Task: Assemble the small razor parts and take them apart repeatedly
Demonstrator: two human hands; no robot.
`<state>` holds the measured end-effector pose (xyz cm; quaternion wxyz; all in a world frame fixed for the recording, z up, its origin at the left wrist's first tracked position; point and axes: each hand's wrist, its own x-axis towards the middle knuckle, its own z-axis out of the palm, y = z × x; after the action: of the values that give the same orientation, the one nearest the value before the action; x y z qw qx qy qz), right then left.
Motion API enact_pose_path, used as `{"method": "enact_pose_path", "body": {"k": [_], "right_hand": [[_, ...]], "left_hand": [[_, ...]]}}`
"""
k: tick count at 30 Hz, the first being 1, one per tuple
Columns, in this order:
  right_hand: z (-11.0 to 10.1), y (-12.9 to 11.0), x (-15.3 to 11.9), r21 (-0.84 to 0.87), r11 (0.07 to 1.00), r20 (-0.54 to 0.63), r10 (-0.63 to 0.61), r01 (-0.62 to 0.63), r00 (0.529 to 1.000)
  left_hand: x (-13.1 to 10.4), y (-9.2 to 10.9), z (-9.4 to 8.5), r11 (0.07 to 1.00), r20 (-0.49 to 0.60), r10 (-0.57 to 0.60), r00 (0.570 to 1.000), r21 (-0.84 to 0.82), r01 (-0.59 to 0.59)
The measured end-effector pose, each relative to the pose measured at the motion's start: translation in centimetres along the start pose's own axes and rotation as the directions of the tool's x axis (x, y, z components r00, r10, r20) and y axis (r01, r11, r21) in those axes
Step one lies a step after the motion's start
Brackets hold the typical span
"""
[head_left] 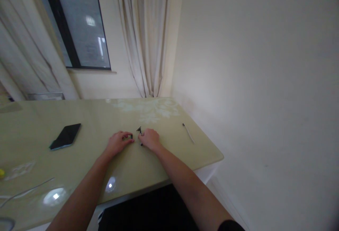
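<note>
Above the pale green tabletop point(127, 174), near its middle, my left hand point(119, 143) pinches a small dark cylindrical piece point(131, 137) between thumb and fingers. A short gap to the right, my right hand point(149, 139) is closed round a thin black razor-like tool point(139, 130). The tool's head points up and away, and its lower end shows beneath my fingers. The two held things are apart. What exactly the small dark piece is cannot be made out.
A dark tablet or phone point(66, 135) lies at the left. A white toothbrush-like stick point(188, 133) rests at the right. Near the left edge are a cable point(29, 190), a clear plastic piece point(20, 170) and a yellow object point(2, 173). A wall stands at the right.
</note>
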<state>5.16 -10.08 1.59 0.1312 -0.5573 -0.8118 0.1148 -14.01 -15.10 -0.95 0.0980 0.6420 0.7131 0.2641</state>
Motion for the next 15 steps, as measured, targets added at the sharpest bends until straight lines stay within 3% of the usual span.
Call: {"method": "enact_pose_path", "body": {"k": [10,15], "right_hand": [[-0.1,0.5,-0.2,0.05,0.998,-0.047,0.034,-0.031,0.998],[-2.8,4.4,-0.8,0.063,0.997,-0.113,0.045,-0.038,0.993]], "left_hand": [[0.1,-1.0,-0.1,0.989,0.012,0.055,0.998,-0.14,-0.053],[0.3,-1.1,0.0,0.991,0.003,0.037,0.999,-0.128,-0.036]]}}
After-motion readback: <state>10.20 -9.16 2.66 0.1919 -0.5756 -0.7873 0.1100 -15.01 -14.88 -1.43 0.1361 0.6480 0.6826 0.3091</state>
